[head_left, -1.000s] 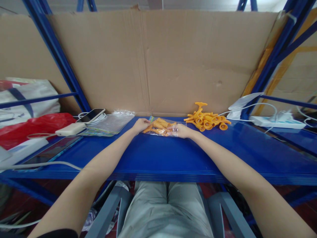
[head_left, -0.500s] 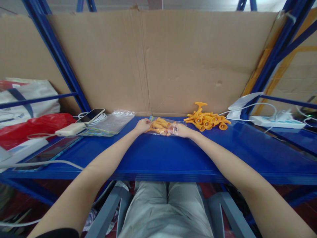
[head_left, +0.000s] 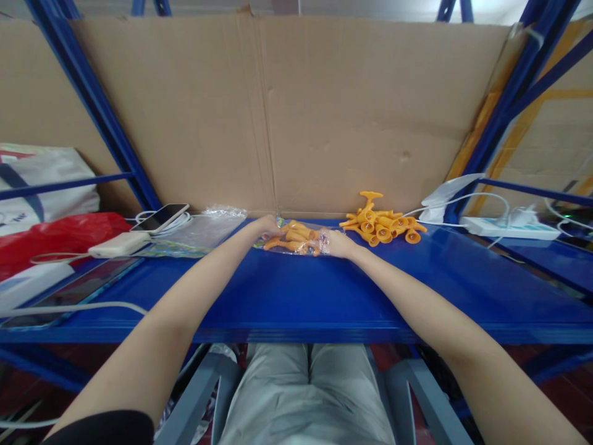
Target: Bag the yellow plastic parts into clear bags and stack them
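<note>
Clear plastic bag sits between the two hands, flat on the blue metal worktop. Several orange-yellow molded plastic pieces inside it.

Left hand: at the bag's left end, fingers bent down against it; tips hidden, can't tell if pinching. Right hand: at the bag's right end, fingers curled into crinkled film; can't tell if pinching or just inside the film.

Just right of and beyond the right hand: loose pile of orange-yellow plastic pieces with round cup ends, one T-shaped end sticking up. Well right of that hand: white power strip with cables.

Left of the left hand, nearest first: flat clear film packaging, white-edged phone with dark screen, white rounded block, red plastic bag. Beyond both hands: tall brown cardboard sheet.
</note>
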Action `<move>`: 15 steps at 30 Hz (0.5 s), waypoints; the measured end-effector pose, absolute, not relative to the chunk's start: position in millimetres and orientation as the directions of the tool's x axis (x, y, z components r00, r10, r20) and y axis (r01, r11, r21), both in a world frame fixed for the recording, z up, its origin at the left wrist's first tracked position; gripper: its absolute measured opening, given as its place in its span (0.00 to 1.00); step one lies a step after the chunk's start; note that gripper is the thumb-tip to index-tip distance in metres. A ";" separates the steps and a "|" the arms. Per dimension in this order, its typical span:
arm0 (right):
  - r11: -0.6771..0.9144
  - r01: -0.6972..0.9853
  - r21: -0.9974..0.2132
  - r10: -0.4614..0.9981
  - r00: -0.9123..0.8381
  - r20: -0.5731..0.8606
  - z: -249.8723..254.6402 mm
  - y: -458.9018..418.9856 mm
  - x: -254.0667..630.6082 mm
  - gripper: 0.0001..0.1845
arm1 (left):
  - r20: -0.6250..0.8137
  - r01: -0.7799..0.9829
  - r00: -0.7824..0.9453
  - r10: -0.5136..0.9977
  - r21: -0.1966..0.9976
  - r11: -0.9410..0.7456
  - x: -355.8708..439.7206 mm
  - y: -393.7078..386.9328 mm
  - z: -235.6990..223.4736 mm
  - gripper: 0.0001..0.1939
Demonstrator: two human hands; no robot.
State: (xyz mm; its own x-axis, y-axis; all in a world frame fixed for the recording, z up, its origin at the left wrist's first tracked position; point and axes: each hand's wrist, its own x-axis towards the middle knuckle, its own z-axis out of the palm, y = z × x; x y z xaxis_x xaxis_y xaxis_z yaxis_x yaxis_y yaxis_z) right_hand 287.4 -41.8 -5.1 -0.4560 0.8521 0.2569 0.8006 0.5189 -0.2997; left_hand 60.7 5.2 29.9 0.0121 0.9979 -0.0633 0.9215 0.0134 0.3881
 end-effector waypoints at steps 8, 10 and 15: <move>0.506 0.747 -0.431 0.861 -0.414 0.294 -15.0 -28.5 294.7 0.11 | -0.012 0.981 0.001 1.000 0.196 0.001 69.3 15.2 26.0 0.08; 0.508 0.743 -0.436 0.859 -0.401 0.317 -17.1 -25.8 295.3 0.10 | 0.015 0.984 0.001 1.000 0.179 -0.004 69.3 15.1 26.0 0.08; 0.466 0.760 -0.452 0.879 -0.339 0.336 -17.0 -24.4 293.0 0.07 | 0.064 0.977 0.015 0.998 0.211 -0.028 64.5 15.9 24.6 0.10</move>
State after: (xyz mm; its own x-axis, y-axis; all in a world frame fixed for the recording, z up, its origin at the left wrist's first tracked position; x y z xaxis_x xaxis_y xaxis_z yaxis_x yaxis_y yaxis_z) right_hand 293.0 -24.4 -17.0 -0.3390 0.8788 0.3358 0.7605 0.4661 -0.4521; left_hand 64.5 15.9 24.6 0.0152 0.9979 0.0637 0.9771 -0.0283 0.2108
